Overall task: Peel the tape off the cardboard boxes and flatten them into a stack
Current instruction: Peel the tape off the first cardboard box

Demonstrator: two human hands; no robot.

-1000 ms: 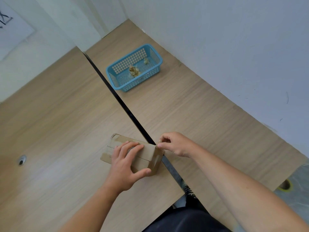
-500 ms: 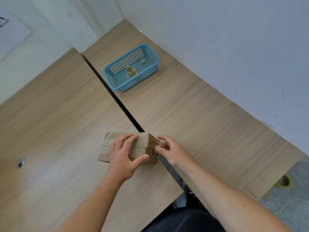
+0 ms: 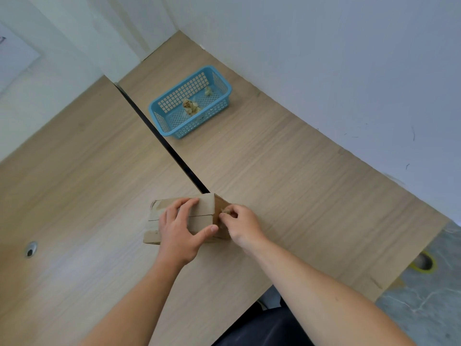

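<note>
I am watching the cardboard box (image 3: 202, 208) lying near the worktop's (image 3: 299, 196) front edge, its right end over the dark gap (image 3: 169, 151) between the two tops. The right hand (image 3: 243, 223) has come down from the far corner and is now pinching bunched tape (image 3: 225, 210) at the box's right end, so I judge the end strip is lifting. The left hand (image 3: 178, 231) is holding the box down, fingers across the top and thumb on the near side. The blue basket (image 3: 174, 132), holding tape wads (image 3: 190, 106), is sitting well apart by the wall, with open worktop between.
</note>
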